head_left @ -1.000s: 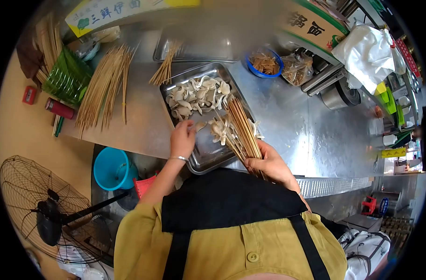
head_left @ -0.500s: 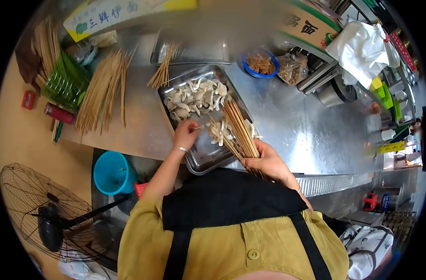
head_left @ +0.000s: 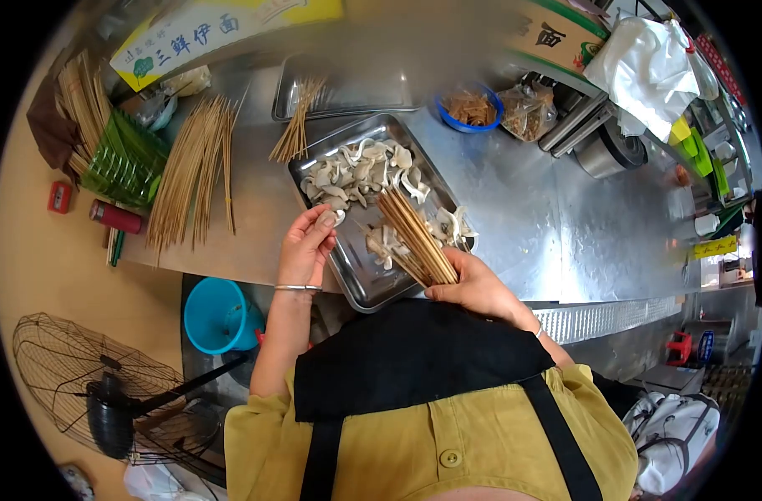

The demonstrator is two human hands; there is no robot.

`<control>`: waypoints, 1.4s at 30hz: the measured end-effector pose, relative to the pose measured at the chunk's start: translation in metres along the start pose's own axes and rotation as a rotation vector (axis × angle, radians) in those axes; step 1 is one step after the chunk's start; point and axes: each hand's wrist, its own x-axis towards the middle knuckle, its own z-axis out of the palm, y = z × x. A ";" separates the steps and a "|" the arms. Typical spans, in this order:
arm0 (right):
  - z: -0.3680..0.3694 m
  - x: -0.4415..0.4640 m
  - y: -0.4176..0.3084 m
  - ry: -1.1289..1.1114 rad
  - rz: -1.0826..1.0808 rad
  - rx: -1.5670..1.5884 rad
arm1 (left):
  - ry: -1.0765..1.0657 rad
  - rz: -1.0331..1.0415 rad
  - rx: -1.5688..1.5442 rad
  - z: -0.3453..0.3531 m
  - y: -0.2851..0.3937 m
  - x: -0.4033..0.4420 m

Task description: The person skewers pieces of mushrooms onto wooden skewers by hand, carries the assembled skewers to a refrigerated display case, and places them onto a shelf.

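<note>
My left hand is raised at the left rim of a metal tray. Its thumb and fingers pinch a small pale piece of oyster mushroom. Over the tray's right side, my right hand is closed around a bundle of wooden skewers, tilted up and left. Threaded mushroom pieces show beside the bundle, low over the tray. A heap of loose oyster mushrooms fills the tray's far part. My right fingertips are partly hidden by the skewers.
Bare skewers lie on the steel counter at left, with a smaller bunch by a second tray. A blue bowl stands behind. Below the left edge are a turquoise bucket and a fan.
My left hand has moved left and up from inside the tray to its left rim, now with a mushroom piece in its fingers. My right hand still holds the skewers. The view shifted slightly.
</note>
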 end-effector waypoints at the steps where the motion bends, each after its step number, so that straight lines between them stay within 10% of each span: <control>1: 0.000 0.000 0.001 0.001 0.000 0.002 | 0.000 -0.001 0.002 0.001 -0.001 0.000; 24: -0.003 0.007 0.003 -0.118 0.004 -0.072 | -0.144 0.062 0.543 0.013 0.013 -0.001; 42: -0.001 0.002 0.004 -0.100 -0.060 -0.064 | -0.058 -0.116 0.276 0.028 0.010 -0.023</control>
